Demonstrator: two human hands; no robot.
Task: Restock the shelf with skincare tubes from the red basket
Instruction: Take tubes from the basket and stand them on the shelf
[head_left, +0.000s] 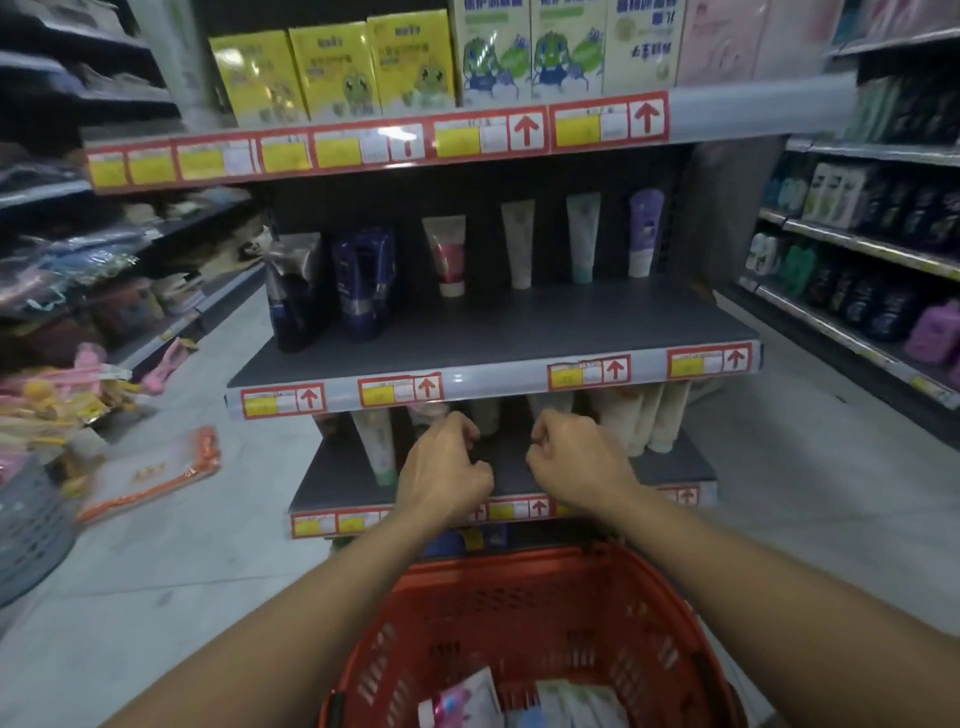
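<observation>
Reaching over the red basket (524, 613), the left hand (444, 470) and right hand (574, 465) hover at the lower shelf (337, 480), fingers curled and apparently holding nothing. Tubes (519, 699) lie in the basket; others (519, 244) stand upright on the shelf above the lower shelf.

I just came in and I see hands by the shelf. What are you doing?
A person is restocking a shop shelf. Both hands, the left hand and the right hand, reach with curled fingers over the lower shelf, among the tubes standing there. Whether they hold anything is hard to tell. The red basket sits below the arms with a few packs still inside. The middle shelf has a few tubes at the back.
</observation>
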